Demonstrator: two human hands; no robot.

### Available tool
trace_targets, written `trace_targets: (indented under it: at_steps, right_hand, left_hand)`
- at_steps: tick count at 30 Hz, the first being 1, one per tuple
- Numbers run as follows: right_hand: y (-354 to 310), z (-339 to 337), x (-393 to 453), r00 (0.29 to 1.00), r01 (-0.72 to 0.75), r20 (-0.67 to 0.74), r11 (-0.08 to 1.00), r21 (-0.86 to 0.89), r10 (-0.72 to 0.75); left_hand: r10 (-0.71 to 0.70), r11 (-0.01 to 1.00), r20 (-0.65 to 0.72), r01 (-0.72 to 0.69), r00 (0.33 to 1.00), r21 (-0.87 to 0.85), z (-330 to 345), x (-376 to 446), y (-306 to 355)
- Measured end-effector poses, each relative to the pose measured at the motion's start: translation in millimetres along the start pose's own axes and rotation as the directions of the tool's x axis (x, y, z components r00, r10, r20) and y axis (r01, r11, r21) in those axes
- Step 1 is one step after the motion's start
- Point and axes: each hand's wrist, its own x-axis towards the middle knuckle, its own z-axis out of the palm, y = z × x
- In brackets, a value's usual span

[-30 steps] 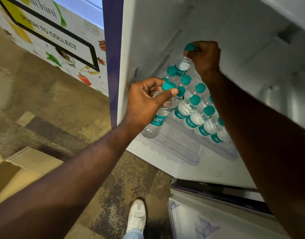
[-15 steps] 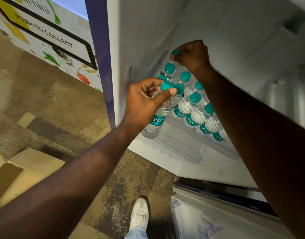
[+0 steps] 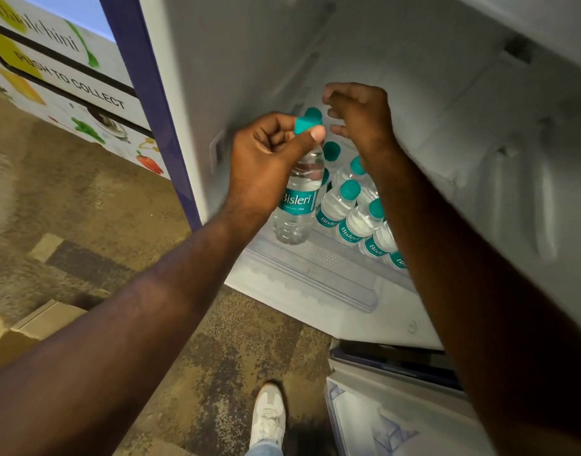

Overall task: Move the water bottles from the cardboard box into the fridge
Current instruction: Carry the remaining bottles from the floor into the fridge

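Left hand (image 3: pixel 266 166): pinches the teal cap of a Bisleri water bottle (image 3: pixel 297 199), hanging just above the fridge shelf (image 3: pixel 315 274).
Right hand (image 3: pixel 358 116): fingers loosely curled, holding nothing, above the far bottles.
Stored bottles (image 3: pixel 348 205): a packed row on the shelf, right of the held one.
Cardboard box (image 3: pixel 26 330): on the floor, near left.
Shoe (image 3: pixel 269 413): near, below the fridge.
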Motion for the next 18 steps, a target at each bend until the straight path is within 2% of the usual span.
trace_targets:
  at_steps: [3, 5, 9, 12, 15, 18]
  right_hand:
    - [-12, -17, -43, 0.996, -0.002, -0.090, 0.970, 0.244, 0.025]
    - [-14, -22, -70, 0.995, 0.015, -0.098, 0.963, 0.269, 0.012]
    - [-23, -25, -97, 0.998, 0.055, 0.022, 0.968, 0.243, -0.062]
    - [-33, -32, -95, 0.990, 0.069, 0.110, 0.988, 0.137, -0.085]
    - [-39, -39, -83, 0.995, 0.081, 0.054, 0.993, 0.089, -0.086]
    - [-35, -38, -69, 0.988, 0.127, -0.093, 0.992, 0.025, -0.124]
  left_hand:
    - [-0.058, 0.997, -0.044, 0.056, 0.997, -0.061, 11, 18, 6]
    - [-0.107, 0.991, -0.055, 0.102, 0.993, -0.084, 19, 29, 9]
    - [-0.133, 0.986, -0.027, 0.130, 0.991, -0.109, 33, 48, 19]
    - [-0.111, 0.993, 0.010, 0.111, 0.994, -0.038, 44, 56, 29]
    - [-0.064, 0.998, 0.032, 0.064, 0.997, 0.004, 56, 64, 36]
    - [0.080, 0.993, 0.096, -0.087, 0.992, 0.074, 64, 71, 33]
